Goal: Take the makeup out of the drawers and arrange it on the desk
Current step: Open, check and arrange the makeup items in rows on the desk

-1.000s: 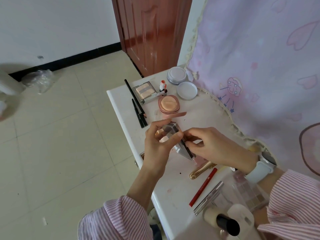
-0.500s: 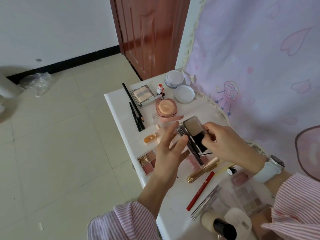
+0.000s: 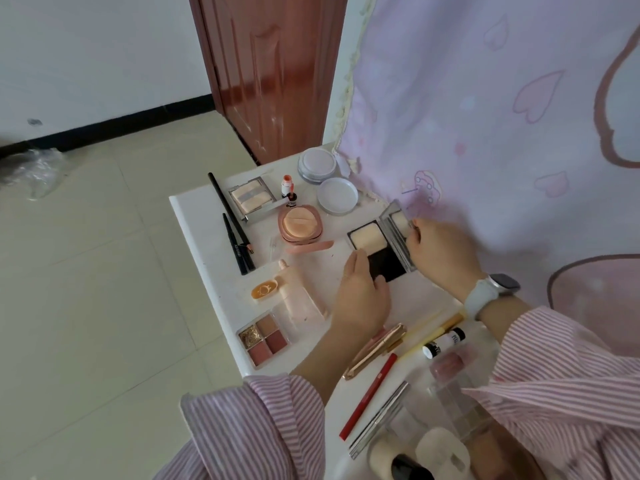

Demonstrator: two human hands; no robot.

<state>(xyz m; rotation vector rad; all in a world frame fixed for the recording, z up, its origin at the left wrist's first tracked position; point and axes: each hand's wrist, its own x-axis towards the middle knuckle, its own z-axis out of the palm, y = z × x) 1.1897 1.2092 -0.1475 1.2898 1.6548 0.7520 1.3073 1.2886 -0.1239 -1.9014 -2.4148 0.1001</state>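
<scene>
An open silver powder compact (image 3: pixel 379 245) lies on the white desk (image 3: pixel 204 233), its pale powder pan and black tray facing up. My left hand (image 3: pixel 360 292) rests on its near edge with straight fingers. My right hand (image 3: pixel 440 251) pinches the raised mirrored lid (image 3: pixel 398 225) near the curtain. Laid out behind it are a pink cushion compact (image 3: pixel 299 225), a highlighter palette (image 3: pixel 251 197), a small orange-capped bottle (image 3: pixel 287 187), two round white jars (image 3: pixel 317 164) and black pencils (image 3: pixel 239 244).
A four-pan eyeshadow palette (image 3: pixel 264 338), a peach tube (image 3: pixel 299 296) and a small orange case (image 3: pixel 265 289) lie at the desk's left edge. Near me are a gold tube (image 3: pixel 375 351), a red pencil (image 3: pixel 369 396) and clear boxes (image 3: pixel 457 382). A pink curtain (image 3: pixel 502 133) hangs on the right.
The compact, held shut in both hands a second ago, has been opened and set down farther back on the desk. My left hand has gone from gripping it to resting on it.
</scene>
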